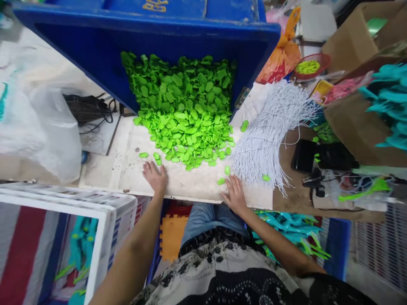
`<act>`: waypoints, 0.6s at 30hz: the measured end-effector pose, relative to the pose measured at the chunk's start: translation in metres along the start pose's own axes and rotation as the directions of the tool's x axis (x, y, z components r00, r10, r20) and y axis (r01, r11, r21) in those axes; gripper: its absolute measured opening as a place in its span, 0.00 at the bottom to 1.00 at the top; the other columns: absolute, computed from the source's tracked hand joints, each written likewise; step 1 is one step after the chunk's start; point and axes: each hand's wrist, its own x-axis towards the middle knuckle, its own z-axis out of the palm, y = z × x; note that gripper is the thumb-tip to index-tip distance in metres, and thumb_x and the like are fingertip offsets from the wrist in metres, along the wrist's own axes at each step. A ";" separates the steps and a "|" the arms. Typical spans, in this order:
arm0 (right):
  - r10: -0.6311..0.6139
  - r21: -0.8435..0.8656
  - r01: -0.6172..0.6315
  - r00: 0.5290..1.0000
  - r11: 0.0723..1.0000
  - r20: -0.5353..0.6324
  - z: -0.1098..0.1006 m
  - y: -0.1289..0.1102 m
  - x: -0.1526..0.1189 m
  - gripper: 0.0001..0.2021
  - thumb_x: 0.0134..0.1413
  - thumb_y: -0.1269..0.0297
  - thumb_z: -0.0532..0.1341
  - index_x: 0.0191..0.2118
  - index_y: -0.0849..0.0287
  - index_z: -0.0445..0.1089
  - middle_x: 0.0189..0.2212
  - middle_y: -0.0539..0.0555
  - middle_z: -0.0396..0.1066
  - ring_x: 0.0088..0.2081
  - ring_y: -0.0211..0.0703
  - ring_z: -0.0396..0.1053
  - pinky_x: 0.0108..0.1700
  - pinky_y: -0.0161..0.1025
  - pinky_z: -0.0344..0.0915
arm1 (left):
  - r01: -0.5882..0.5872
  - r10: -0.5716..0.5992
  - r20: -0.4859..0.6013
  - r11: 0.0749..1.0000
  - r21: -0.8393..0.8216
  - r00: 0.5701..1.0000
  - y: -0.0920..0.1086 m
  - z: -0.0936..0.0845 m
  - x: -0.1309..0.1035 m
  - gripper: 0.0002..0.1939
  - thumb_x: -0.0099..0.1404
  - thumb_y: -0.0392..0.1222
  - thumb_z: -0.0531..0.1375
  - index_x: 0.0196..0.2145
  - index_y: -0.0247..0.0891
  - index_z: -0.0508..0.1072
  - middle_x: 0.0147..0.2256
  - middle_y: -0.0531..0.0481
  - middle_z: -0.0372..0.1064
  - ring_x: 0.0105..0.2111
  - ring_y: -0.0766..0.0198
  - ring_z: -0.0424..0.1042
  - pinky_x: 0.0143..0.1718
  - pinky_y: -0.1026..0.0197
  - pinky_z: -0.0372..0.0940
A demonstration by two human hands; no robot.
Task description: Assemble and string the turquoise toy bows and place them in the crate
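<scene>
Presently, left hand (155, 177): at 8 o'clock from view centre, laid palm down on the white-covered tabletop (108, 173), fingers spread and pointing to 12, thumb apart.
Right hand (235, 195): at 5 o'clock, palm down near the table edge, fingers spread, pointing toward 11.
Loose pieces: 2 green ones lie just beyond the left fingertips; 2 more sit just beside the right fingers, contact with the nearer 1 too fine to tell.
Green pieces (187, 127): main heap at 12, small and flat, spilling out onto the tabletop between and beyond the hands.
Blue bin (190, 27): at 12, lying tipped, mouth toward 6, most of the heap within it.
White cords (267, 131): thick loose bundle at 3, right of the heap, 1 green piece lying on its near end.
Clear plastic bag (57, 131): at 9, crumpled.
White crate (127, 203): at 8, below table level.
Orange bag (281, 55): at 1, knotted.
Red basket (324, 63): at 2, yellow-green pieces inside.
Turquoise pieces (389, 101): piled toward 3, far out.
</scene>
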 end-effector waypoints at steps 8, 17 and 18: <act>0.014 0.146 -0.013 1.000 0.989 -0.010 0.053 -0.042 0.037 0.26 0.58 0.58 0.54 0.60 0.60 0.57 0.61 0.61 0.54 0.66 0.53 0.43 0.64 0.58 0.45 | -0.029 0.029 -0.013 0.999 -0.028 1.000 -0.005 -0.003 0.002 0.31 0.63 0.50 0.52 0.58 0.27 0.61 0.61 0.29 0.52 0.64 0.45 0.46 0.62 0.41 0.40; 0.485 -0.157 -0.546 0.819 0.823 -0.307 -0.067 0.111 -0.028 0.17 0.55 0.65 0.54 0.49 0.62 0.70 0.45 0.62 0.67 0.48 0.52 0.60 0.52 0.50 0.58 | -0.072 0.073 0.016 0.996 -0.050 0.997 0.000 -0.008 0.001 0.32 0.63 0.52 0.53 0.60 0.30 0.58 0.62 0.29 0.49 0.64 0.43 0.44 0.61 0.36 0.39; 0.469 -0.166 -0.523 0.838 0.836 -0.279 -0.071 0.120 -0.031 0.16 0.56 0.65 0.54 0.48 0.62 0.71 0.44 0.61 0.68 0.47 0.51 0.61 0.51 0.49 0.59 | -0.070 0.071 0.015 0.996 -0.048 0.997 0.000 -0.008 0.001 0.33 0.63 0.53 0.53 0.60 0.30 0.58 0.62 0.29 0.49 0.64 0.43 0.44 0.61 0.36 0.39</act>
